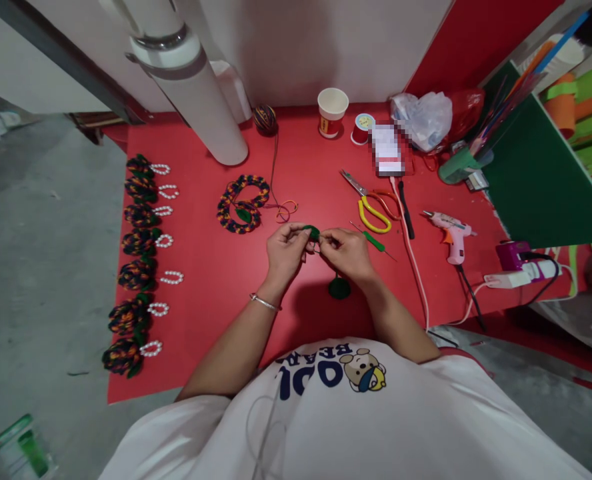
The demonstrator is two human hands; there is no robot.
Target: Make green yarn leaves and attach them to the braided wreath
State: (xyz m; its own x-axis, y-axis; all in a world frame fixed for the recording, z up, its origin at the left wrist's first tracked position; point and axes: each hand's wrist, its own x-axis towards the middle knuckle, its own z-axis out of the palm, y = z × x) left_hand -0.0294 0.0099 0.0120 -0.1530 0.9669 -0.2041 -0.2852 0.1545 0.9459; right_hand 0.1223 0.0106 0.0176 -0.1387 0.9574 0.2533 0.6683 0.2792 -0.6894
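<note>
Green yarn piece (312,233) over red table (196,260), front middle.
Left hand (285,251) and right hand (349,253) both pinch it, fingertips drawn nearly together; green yarn ball (339,288) near the right hand.

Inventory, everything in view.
yarn bundles: 7, multicolour, left
bead loops: 7, white, beside bundles
flask: 1, white, back
yarn ball: 1, multicolour, back
yarn braid: 1, multicolour, centre
cup: 1, white, back
spool: 1, red, back
phone: 1, white, back
bags: 2, white/red, back
scissors: 1, yellow/orange, right
thin tool: 1, green, right
glue gun: 1, pink, right
holder: 1, green, right
panel: 1, green, right
adapter: 1, purple, right
table: 1, red, centre
yarn pieces: 2, green, at hands
shirt: 1, white, bottom
left hand, right hand: 2, bare, centre
</note>
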